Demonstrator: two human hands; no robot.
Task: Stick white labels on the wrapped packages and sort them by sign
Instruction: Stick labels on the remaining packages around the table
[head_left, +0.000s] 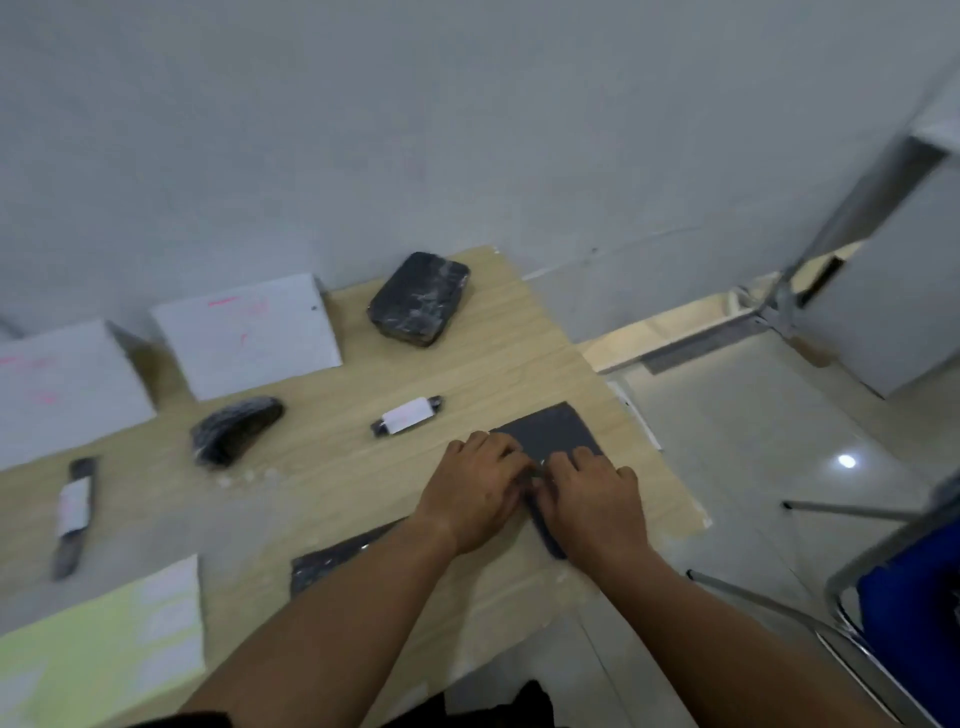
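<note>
Both arms reach out from the near edge of the counter (509, 332). Left hand (475, 491) and right hand (592, 506) sit close together on a flat dark package (550, 428) near the right edge. Each grip presses down on it with fingers bent. I think a white label is under my fingertips, but I see only a tiny white speck, so I cannot tell for sure.

To do this well, I hold the package flat with one hand. With the other I rub from the middle out to the sides, so no bumps stay.

Two small packages with labels lie farther off, one in the middle (408, 415) and one by the left edge (74, 512). Two lumpy dark packages, one near the far edge (420, 299) and one left of middle (235, 428), have no label yet. White signs (249, 332) stand along the far edge. The label sheet (104, 649) waits at the near left corner.
</note>
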